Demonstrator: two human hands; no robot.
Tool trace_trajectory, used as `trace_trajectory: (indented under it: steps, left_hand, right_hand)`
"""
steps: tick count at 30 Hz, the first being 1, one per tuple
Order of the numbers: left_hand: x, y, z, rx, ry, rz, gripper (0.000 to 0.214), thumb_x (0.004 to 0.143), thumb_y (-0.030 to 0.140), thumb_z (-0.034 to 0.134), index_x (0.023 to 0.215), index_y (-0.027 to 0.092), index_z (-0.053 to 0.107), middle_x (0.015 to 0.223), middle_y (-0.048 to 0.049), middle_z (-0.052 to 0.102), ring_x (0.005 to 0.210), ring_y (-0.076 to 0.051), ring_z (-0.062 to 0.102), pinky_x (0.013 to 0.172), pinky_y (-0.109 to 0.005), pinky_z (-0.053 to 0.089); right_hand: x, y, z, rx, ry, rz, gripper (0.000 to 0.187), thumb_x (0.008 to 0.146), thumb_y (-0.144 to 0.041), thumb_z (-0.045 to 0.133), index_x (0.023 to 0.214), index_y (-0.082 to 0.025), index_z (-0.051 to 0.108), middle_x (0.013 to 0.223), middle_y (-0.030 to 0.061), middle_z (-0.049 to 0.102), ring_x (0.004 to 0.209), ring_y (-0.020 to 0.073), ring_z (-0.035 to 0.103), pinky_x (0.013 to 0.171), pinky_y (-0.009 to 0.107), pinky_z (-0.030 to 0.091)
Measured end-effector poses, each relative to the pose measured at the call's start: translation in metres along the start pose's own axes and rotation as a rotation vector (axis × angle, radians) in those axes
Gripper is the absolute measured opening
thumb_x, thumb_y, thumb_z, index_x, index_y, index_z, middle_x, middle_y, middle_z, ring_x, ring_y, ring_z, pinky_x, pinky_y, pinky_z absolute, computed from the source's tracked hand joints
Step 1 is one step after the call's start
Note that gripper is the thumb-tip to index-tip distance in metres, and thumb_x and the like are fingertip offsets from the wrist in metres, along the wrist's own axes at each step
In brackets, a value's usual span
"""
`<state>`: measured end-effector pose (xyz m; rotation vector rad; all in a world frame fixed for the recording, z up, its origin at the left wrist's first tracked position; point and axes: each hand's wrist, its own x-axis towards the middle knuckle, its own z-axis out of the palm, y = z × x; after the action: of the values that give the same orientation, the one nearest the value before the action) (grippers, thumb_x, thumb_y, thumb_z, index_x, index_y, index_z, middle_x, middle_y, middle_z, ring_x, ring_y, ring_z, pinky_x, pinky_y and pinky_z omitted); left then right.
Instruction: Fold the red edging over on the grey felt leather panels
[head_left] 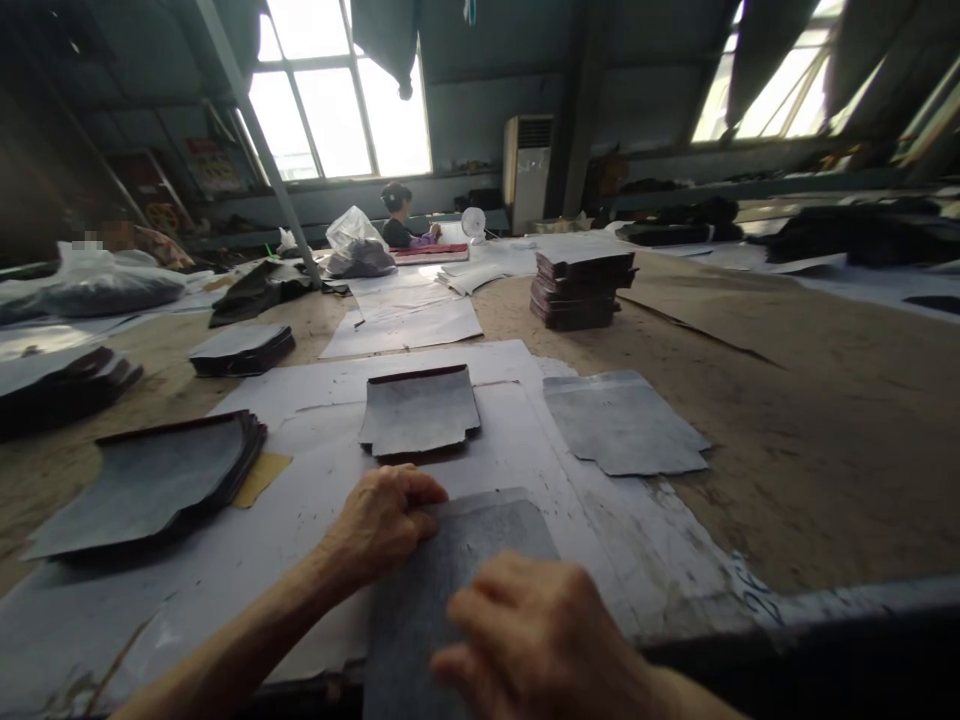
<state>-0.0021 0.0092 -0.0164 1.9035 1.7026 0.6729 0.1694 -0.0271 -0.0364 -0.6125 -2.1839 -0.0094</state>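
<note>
A grey sheet piece (450, 590) with rounded far corners lies in front of me, its near end reaching past the table edge. My left hand (394, 520) has its fingers closed at the far left corner of this piece. Over its right side is my right hand (536, 630), slightly blurred, with curled fingers; what they hold, if anything, is hidden. Just beyond my left hand sits a small stack of grey notched pieces (420, 410) with dark edges. A similar flat piece (622, 420) lies to the right. A larger stack of curved grey pieces (165, 470) stands at the left.
White paper (495, 420) covers part of the brown table (810, 460). A tall dark stack (581, 290) stands farther back, and a smaller stack (241, 348) sits at the left. Plastic bags (356, 245), a pole (259, 140) and a seated person (401, 220) are beyond.
</note>
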Motion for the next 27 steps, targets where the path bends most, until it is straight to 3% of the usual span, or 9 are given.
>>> trace_trajectory:
  steps: [2,4,7,11,14,18,23,27]
  left_hand:
    - [-0.002,-0.001,0.003,0.009,0.039,0.067,0.021,0.065,0.014,0.055,0.077,0.022,0.070,0.080,-0.0011,0.065,0.077,-0.018,0.059,0.073,-0.030,0.046]
    - [-0.003,-0.001,0.005,0.022,0.065,0.133,0.020,0.067,0.013,0.055,0.076,0.023,0.071,0.080,-0.0012,0.064,0.077,-0.017,0.058,0.074,-0.031,0.046]
    - [-0.004,-0.004,0.006,0.039,0.081,0.200,0.020,0.070,0.011,0.058,0.076,0.024,0.071,0.077,-0.0006,0.064,0.076,-0.016,0.057,0.074,-0.031,0.045]
    - [-0.004,-0.010,0.005,0.118,0.138,0.411,0.019,0.075,0.011,0.058,0.080,0.024,0.071,0.074,-0.0011,0.062,0.072,-0.015,0.055,0.070,-0.031,0.045]
    - [-0.005,-0.016,0.004,0.178,0.176,0.599,0.024,0.079,0.008,0.052,0.086,0.023,0.070,0.073,-0.0019,0.060,0.069,-0.014,0.053,0.065,-0.029,0.045]
    - [-0.010,-0.019,0.003,0.232,0.177,0.741,0.032,0.079,0.002,0.044,0.096,0.019,0.065,0.077,-0.0042,0.058,0.071,-0.014,0.049,0.062,-0.028,0.045]
    - [-0.016,-0.020,0.005,0.301,0.146,0.813,0.037,0.076,-0.004,0.039,0.103,0.012,0.059,0.083,-0.0072,0.057,0.077,-0.016,0.047,0.067,-0.031,0.046]
    - [-0.016,-0.022,0.006,0.343,0.122,0.823,0.034,0.078,-0.003,0.039,0.106,0.010,0.056,0.085,-0.0084,0.056,0.080,-0.018,0.046,0.070,-0.034,0.046]
  right_hand:
    - [0.009,0.028,-0.021,-0.015,-0.178,0.219,0.009,0.076,-0.015,0.055,0.069,-0.016,0.062,0.069,0.0032,0.060,0.064,0.0138,0.056,0.056,0.024,0.043]
    - [0.016,0.054,-0.031,-0.072,-0.276,0.290,0.013,0.073,-0.012,0.060,0.084,-0.015,0.065,0.083,0.0059,0.063,0.079,0.0172,0.057,0.070,0.027,0.046]
    - [0.024,0.079,-0.029,-0.103,-0.396,0.229,0.027,0.069,-0.014,0.066,0.096,-0.015,0.065,0.091,0.0068,0.064,0.089,0.0203,0.055,0.078,0.031,0.045]
    - [0.029,0.089,-0.020,-0.068,-0.521,0.158,0.026,0.071,-0.017,0.068,0.096,-0.016,0.066,0.085,0.0051,0.064,0.084,0.0177,0.055,0.076,0.030,0.044]
    - [0.027,0.090,-0.022,-0.051,-0.493,0.094,0.020,0.073,-0.015,0.065,0.092,-0.019,0.067,0.079,0.0028,0.062,0.078,0.0152,0.054,0.073,0.029,0.042]
    - [0.019,0.089,-0.026,-0.073,-0.367,-0.086,0.020,0.082,-0.009,0.051,0.089,-0.019,0.066,0.076,0.0022,0.061,0.073,0.0144,0.051,0.068,0.030,0.039]
    - [0.010,0.087,-0.026,-0.159,-0.361,-0.283,0.026,0.087,-0.007,0.039,0.100,-0.011,0.062,0.083,0.0074,0.061,0.079,0.0171,0.049,0.073,0.034,0.040]
    - [0.011,0.086,-0.027,-0.206,-0.398,-0.356,0.026,0.089,-0.009,0.037,0.103,-0.009,0.060,0.085,0.0075,0.060,0.078,0.0163,0.048,0.072,0.034,0.041]
